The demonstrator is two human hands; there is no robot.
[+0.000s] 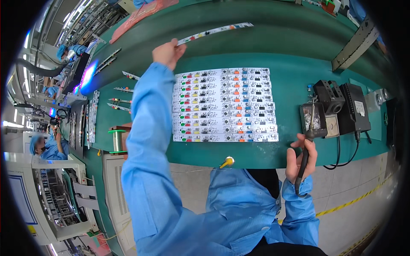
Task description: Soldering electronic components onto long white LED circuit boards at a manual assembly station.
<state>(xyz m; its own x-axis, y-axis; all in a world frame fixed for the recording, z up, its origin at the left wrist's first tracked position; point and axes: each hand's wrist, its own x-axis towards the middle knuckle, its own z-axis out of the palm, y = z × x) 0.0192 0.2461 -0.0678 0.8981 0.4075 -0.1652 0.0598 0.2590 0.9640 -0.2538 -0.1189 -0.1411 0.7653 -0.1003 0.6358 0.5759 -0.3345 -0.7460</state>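
Stretched out to the far side, my left hand (168, 54) grips one end of a narrow white circuit board strip (213, 31) carrying small coloured parts. Nearer to me, a block of white circuit boards (223, 106) lies side by side on the green mat, with green, red, yellow, orange and blue parts in columns. My right hand (302, 158) is closed round the black handle of a soldering iron (304, 164). The iron's metal end points away from me, over a small dark tray (319, 116) of a soldering stand.
A black soldering station (355, 109) stands at the right, its cable hanging past the table edge. A solder wire spool (117, 141) stands left, near several loose board strips (121, 100). A yellow-tabbed round piece (227, 162) sits at the front edge. A metal post (356, 45) rises far right.
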